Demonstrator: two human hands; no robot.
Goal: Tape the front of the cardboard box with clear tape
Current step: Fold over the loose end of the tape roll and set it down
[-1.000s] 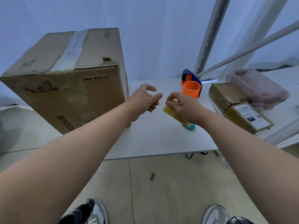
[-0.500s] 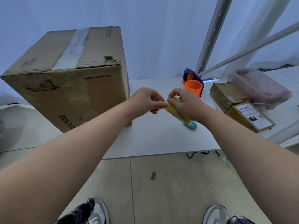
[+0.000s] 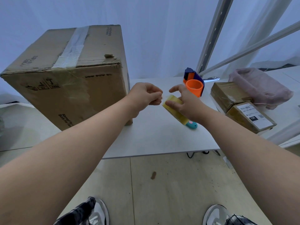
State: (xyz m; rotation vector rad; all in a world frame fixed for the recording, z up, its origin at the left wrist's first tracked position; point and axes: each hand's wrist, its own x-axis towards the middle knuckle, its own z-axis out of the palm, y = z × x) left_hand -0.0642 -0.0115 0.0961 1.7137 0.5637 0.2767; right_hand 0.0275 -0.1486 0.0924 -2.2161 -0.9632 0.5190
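A large cardboard box (image 3: 71,88) stands on the left of the white table (image 3: 155,137), with old tape along its top seam. My right hand (image 3: 185,104) grips a yellowish roll of clear tape (image 3: 174,109) just above the table, thumb on its near face and index finger raised. My left hand (image 3: 146,95) is closed beside the roll's upper end, fingertips pinched together on what looks like the tape's free end; the strip itself is barely visible. Both hands are to the right of the box's front corner.
An orange and blue tape dispenser (image 3: 194,85) stands behind my right hand. A teal cutter (image 3: 192,125) lies partly under the roll. Two wrapped parcels (image 3: 240,108) and a pink bag (image 3: 259,85) lie at the right. Metal frame bars (image 3: 214,34) rise behind.
My left hand came in from open to a pinch at the roll's end, then drew slightly left. My right hand's index finger lifted off the roll.
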